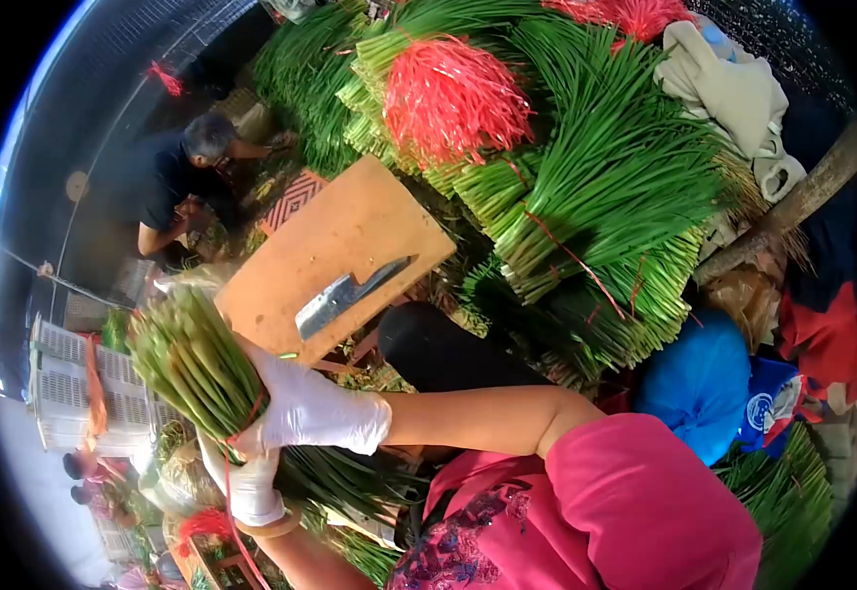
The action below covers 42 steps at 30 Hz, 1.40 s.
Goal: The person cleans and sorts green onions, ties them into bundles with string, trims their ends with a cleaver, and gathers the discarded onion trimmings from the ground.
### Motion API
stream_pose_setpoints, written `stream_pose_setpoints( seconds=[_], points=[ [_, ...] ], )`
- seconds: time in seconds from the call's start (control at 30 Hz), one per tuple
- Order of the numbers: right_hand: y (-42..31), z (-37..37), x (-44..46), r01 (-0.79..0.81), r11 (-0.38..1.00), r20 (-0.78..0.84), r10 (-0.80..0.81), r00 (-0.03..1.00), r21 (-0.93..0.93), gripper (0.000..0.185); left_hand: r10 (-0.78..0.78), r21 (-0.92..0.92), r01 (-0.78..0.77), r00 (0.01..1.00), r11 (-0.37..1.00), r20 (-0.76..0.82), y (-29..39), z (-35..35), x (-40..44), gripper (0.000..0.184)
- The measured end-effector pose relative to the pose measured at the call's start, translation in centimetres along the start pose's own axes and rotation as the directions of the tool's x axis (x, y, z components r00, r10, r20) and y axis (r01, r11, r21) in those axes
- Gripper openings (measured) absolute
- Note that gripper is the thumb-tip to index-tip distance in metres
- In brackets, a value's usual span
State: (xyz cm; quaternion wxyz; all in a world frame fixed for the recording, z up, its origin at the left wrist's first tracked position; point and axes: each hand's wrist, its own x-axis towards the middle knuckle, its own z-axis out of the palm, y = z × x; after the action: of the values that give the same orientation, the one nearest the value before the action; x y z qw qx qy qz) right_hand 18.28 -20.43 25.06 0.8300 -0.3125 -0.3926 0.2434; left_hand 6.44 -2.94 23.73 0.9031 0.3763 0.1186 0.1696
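Note:
Both my hands wear white gloves and hold one thick bundle of green stalks point(198, 369) at the lower left. My right hand point(306, 398) is wrapped round the bundle from above, near a thin red tie. Below it, my left hand point(252, 487) grips the bundle's underside, where a red strand point(235, 526) hangs down. The pale stalk ends point up and left, and the dark leaves trail right beneath my right wrist. Just beyond my hands, a cleaver point(350, 293) lies flat on a wooden board point(365, 221).
A large pile of tied green bundles point(615, 167) lies beyond the board, with red plastic strands point(456, 98) on top. A crouching person point(178, 187) is at the upper left. A white crate point(89, 388) stands left; a blue bag point(699, 383) and wooden pole point(792, 211) are right.

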Motion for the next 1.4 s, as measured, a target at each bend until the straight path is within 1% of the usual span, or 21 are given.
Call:
stream_pose_setpoints(
  seconds=[0.07, 0.1, 0.13, 0.17, 0.2, 0.23, 0.27, 0.3, 0.33, 0.37, 0.4, 0.47, 0.53, 0.57, 0.7, 0.77, 0.83, 0.93, 0.97, 1.07, 1.4],
  points=[
    [-1.7, 0.0, 0.1, -0.027, 0.995, -0.057, 0.021, 0.998, -0.092, 0.099, -0.043, -0.032, 0.045, 0.997, 0.998, 0.063, -0.2, 2.5, -0.2, 0.053],
    [-2.6, 0.1, 0.2, 0.052, 0.998, -0.053, -0.054, 0.997, -0.033, 0.100, 0.119, 0.344, -0.171, 0.979, 0.923, 0.168, -0.9, 4.1, -0.5, 0.061],
    [-3.8, 0.1, 0.3, 0.132, 0.991, -0.051, -0.131, 0.990, 0.024, 0.102, 0.255, 0.696, -0.396, 0.918, 0.599, 0.303, -1.9, 6.0, -1.2, 0.070],
    [-5.4, 0.0, 0.5, 0.211, 0.974, -0.050, -0.207, 0.977, 0.079, 0.103, 0.279, 0.719, -0.459, 0.888, 0.522, 0.365, -3.0, 7.7, -1.7, 0.080],
    [-8.9, -0.5, 0.2, 0.185, 0.978, -0.058, -0.180, 0.982, 0.101, 0.107, 0.311, 0.612, -0.529, 0.846, 0.588, 0.433, -4.5, 9.4, -2.0, 0.086],
    [-11.6, -0.5, -0.3, 0.216, 0.970, -0.126, -0.201, 0.971, 0.114, 0.094, 0.236, 0.578, -0.388, 0.917, 0.718, 0.322, -5.9, 10.0, -2.1, 0.085],
    [-14.3, -1.4, -0.6, 0.183, 0.976, -0.160, -0.201, 0.967, -0.118, 0.095, 0.078, 0.610, -0.237, 0.958, 0.756, 0.276, -7.9, 8.7, -1.1, 0.072],
    [-16.7, -2.2, -0.9, 0.171, 0.942, -0.167, -0.225, 0.960, -0.290, 0.093, 0.053, 0.711, -0.224, 0.966, 0.667, 0.254, -10.1, 9.1, -0.7, 0.052],
    [-19.1, -3.2, -1.3, 0.170, 0.881, -0.157, -0.262, 0.952, -0.442, 0.092, -0.028, 0.893, -0.170, 0.979, 0.417, 0.200, -12.4, 7.5, 0.5, 0.039],
    [-21.1, -4.0, -1.8, 0.155, 0.801, -0.141, -0.285, 0.948, -0.578, 0.090, -0.147, 0.944, -0.156, 0.968, 0.292, 0.205, -15.3, 2.4, 2.2, 0.035],
    [-23.1, -4.6, -2.2, 0.138, 0.703, -0.116, -0.301, 0.947, -0.697, 0.089, -0.308, 0.823, 0.048, 0.938, 0.566, 0.157, -17.8, -0.3, 2.8, 0.036],
    [-26.1, -5.1, -3.0, 0.110, 0.472, -0.048, -0.310, 0.950, -0.875, 0.086, -0.356, 0.859, 0.120, 0.931, 0.498, 0.076, -18.4, -2.5, 3.2, 0.035],
    [-28.6, -5.2, -3.6, 0.127, 0.239, 0.054, -0.294, 0.954, -0.963, 0.083, -0.322, 0.809, 0.128, 0.943, 0.574, 0.080, -18.3, -5.3, 4.4, 0.038],
    [-29.5, -5.2, -4.0, 0.152, 0.124, 0.114, -0.275, 0.955, -0.980, 0.082, -0.343, 0.865, 0.115, 0.937, 0.488, 0.069, -16.8, -3.1, 3.6, 0.037],
    [-31.0, -6.0, -6.3, 0.303, -0.361, 0.362, -0.107, 0.926, -0.882, 0.076, -0.238, 0.803, 0.007, 0.956, 0.596, 0.169, -14.4, -5.9, 4.9, 0.053],
    [-30.0, -8.6, -10.3, 0.240, -0.756, 0.257, 0.098, 0.961, -0.609, 0.079, -0.115, 0.762, -0.110, 0.965, 0.638, 0.236, -13.8, -7.8, 4.8, 0.055],
    [-25.6, -12.8, -14.0, 0.392, -0.759, 0.142, 0.376, 0.916, -0.519, 0.094, -0.089, 0.774, -0.085, 0.980, 0.628, 0.180, -12.4, -8.3, 3.6, 0.055],
    [-16.9, -22.3, -23.2, 0.398, -0.666, -0.198, 0.635, 0.747, -0.631, 0.099, -0.052, 0.759, -0.013, 0.997, 0.651, 0.062, -11.5, -10.5, 1.6, 0.056],
    [-14.7, -25.1, -26.4, 0.389, -0.691, -0.302, 0.656, 0.692, -0.609, 0.099, -0.072, 0.762, 0.012, 0.996, 0.647, 0.046, -11.1, -11.3, 1.0, 0.056],
    [-14.1, -25.5, -26.5, 0.278, -0.669, -0.287, 0.604, 0.744, -0.689, 0.099, -0.083, 0.784, 0.081, 0.996, 0.615, -0.038, -10.1, -14.8, -1.4, 0.055],
    [-13.9, -24.1, -25.2, 0.387, -0.696, -0.336, 0.664, 0.668, -0.605, 0.100, -0.038, 0.675, 0.135, 0.987, 0.726, -0.157, -9.5, -19.2, -6.4, 0.053]
  ],
)
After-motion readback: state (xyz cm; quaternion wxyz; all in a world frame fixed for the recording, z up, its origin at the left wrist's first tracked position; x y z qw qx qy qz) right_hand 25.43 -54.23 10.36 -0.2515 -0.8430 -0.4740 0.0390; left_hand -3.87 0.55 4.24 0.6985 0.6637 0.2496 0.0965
